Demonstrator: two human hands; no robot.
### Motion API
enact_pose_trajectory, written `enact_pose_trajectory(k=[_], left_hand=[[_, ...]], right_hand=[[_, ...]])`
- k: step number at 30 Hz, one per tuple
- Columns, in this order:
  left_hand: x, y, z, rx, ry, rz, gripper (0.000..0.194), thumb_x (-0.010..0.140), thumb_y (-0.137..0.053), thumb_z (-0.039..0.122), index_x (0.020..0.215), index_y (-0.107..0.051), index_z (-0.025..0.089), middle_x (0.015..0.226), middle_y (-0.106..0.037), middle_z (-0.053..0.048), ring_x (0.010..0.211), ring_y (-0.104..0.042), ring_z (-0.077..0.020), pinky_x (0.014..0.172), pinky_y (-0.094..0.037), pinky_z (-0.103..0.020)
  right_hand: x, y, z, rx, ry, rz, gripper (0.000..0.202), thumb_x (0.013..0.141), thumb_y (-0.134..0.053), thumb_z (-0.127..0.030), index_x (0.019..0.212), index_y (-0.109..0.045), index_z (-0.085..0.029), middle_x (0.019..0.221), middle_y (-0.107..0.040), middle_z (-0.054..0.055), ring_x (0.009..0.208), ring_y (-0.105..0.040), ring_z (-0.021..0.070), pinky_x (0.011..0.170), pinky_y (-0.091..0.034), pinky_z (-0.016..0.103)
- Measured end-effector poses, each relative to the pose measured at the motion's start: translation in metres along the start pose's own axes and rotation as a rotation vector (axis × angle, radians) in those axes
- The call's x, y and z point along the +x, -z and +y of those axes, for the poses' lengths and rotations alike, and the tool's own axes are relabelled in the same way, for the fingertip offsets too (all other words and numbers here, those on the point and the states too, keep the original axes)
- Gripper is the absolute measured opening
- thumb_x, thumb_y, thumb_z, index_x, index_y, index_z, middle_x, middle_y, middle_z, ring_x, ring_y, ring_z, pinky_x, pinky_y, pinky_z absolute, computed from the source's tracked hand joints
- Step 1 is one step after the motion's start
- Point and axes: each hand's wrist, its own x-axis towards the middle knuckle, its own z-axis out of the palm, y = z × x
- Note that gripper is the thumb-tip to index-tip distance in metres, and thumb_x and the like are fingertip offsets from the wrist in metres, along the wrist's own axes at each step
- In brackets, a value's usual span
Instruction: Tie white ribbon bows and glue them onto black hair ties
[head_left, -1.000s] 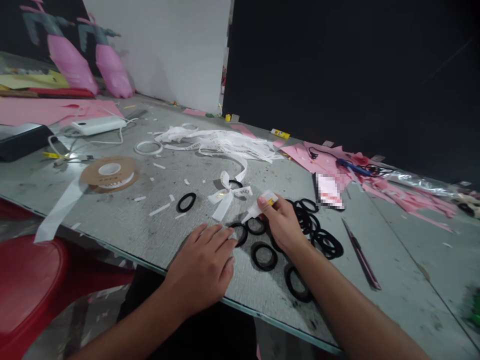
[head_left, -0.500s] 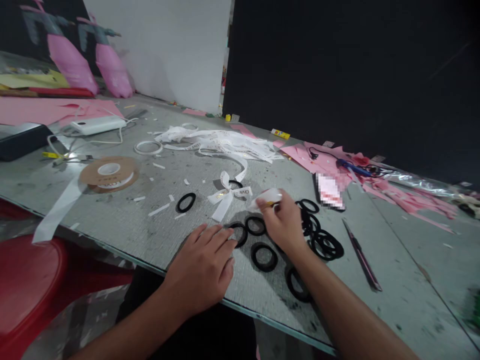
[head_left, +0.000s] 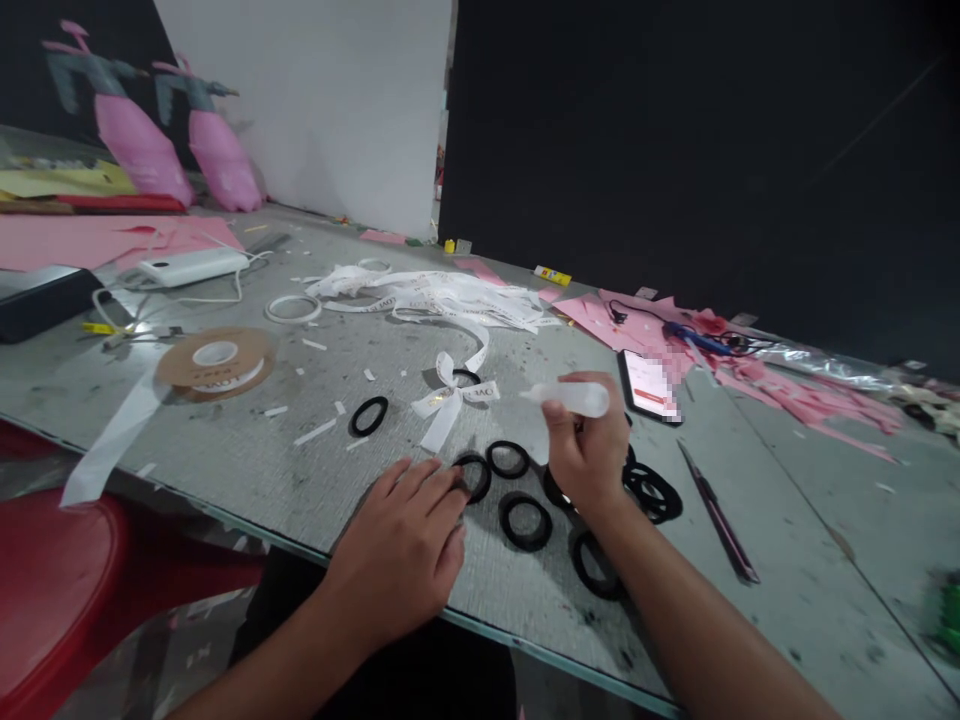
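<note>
My right hand (head_left: 589,445) is closed around a small translucent squeeze bottle (head_left: 577,398), its narrow nozzle pointing left. Left of the nozzle lies a white printed ribbon bow (head_left: 450,393) with a black ring (head_left: 466,377) partly behind it. My left hand (head_left: 405,535) rests palm down near the table's front edge, fingers stretched out, fingertips at a black hair tie (head_left: 474,478). More black hair ties (head_left: 525,522) lie between and under my hands. One black hair tie (head_left: 369,416) sits apart, left of the bow.
A heap of white ribbon (head_left: 442,295) lies behind the bow. To the left are a ribbon spool (head_left: 216,362) and a red stool (head_left: 56,590). On the right are a phone (head_left: 651,385), a cutter knife (head_left: 718,512) and pink paper scraps (head_left: 810,405). Pink spray bottles (head_left: 225,160) stand at the back left.
My right hand has moved slightly right and turned, so the bottle now lies level with its nozzle leftward. My left hand stays in place. The view has shifted slightly.
</note>
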Motion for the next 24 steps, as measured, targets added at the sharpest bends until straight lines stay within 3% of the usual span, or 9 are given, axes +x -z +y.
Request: enact_pose_trajectory(k=[4,6,11,14,18,24], left_hand=[[0.0,-0.001,0.0,0.007,-0.012,0.002,0.03,0.089,-0.051,0.023,0.116,-0.064,0.019,0.129,-0.065,-0.006,0.121,-0.055,-0.0285,0.106,-0.041,-0.053],[0.0,-0.001,-0.001,0.009,-0.01,0.011,0.03,0.089,-0.051,0.023,0.116,-0.064,0.018,0.128,-0.065,-0.006,0.121,-0.055,-0.0281,0.106,-0.041,-0.053],[0.0,-0.002,-0.001,0.011,-0.018,0.029,0.03,0.089,-0.051,0.022,0.116,-0.064,0.018,0.128,-0.066,-0.005,0.121,-0.056,-0.0273,0.106,-0.04,-0.053],[-0.001,-0.002,-0.001,0.013,-0.021,0.024,0.03,0.089,-0.051,0.023,0.116,-0.064,0.018,0.127,-0.066,-0.005,0.12,-0.056,-0.0278,0.105,-0.041,-0.053],[-0.001,-0.002,-0.001,0.007,-0.021,0.017,0.03,0.09,-0.05,0.023,0.115,-0.064,0.018,0.128,-0.066,-0.005,0.12,-0.056,-0.0281,0.105,-0.041,-0.054],[-0.001,-0.002,-0.001,0.009,-0.018,0.018,0.03,0.089,-0.05,0.023,0.116,-0.063,0.019,0.128,-0.066,-0.005,0.121,-0.055,-0.0279,0.106,-0.04,-0.053]], right_hand=[[0.004,-0.001,0.011,-0.082,-0.134,-0.211,0.027,0.088,-0.054,-0.045,0.075,-0.049,-0.021,0.072,-0.054,0.003,0.066,-0.05,0.0196,0.063,-0.038,0.034],[0.004,-0.001,0.014,-0.035,-0.21,-0.192,0.03,0.088,-0.054,-0.048,0.076,-0.05,-0.021,0.071,-0.053,0.002,0.065,-0.049,0.0181,0.062,-0.038,0.033],[-0.004,-0.006,0.012,0.477,-0.461,-0.066,0.034,0.083,-0.063,-0.05,0.1,-0.056,-0.021,0.08,-0.057,0.0,0.066,-0.051,0.0152,0.063,-0.042,0.03],[-0.008,-0.01,0.006,0.72,-0.594,-0.15,0.037,0.079,-0.069,-0.048,0.103,-0.06,-0.022,0.08,-0.059,0.0,0.064,-0.052,0.014,0.063,-0.043,0.03],[-0.009,-0.011,0.0,0.882,-0.656,-0.253,0.03,0.074,-0.075,-0.045,0.088,-0.064,-0.021,0.073,-0.059,-0.002,0.065,-0.051,0.013,0.064,-0.042,0.029],[-0.007,-0.01,0.0,0.855,-0.663,-0.227,0.03,0.074,-0.075,-0.046,0.076,-0.062,-0.02,0.065,-0.053,-0.003,0.062,-0.046,0.0123,0.059,-0.036,0.027]])
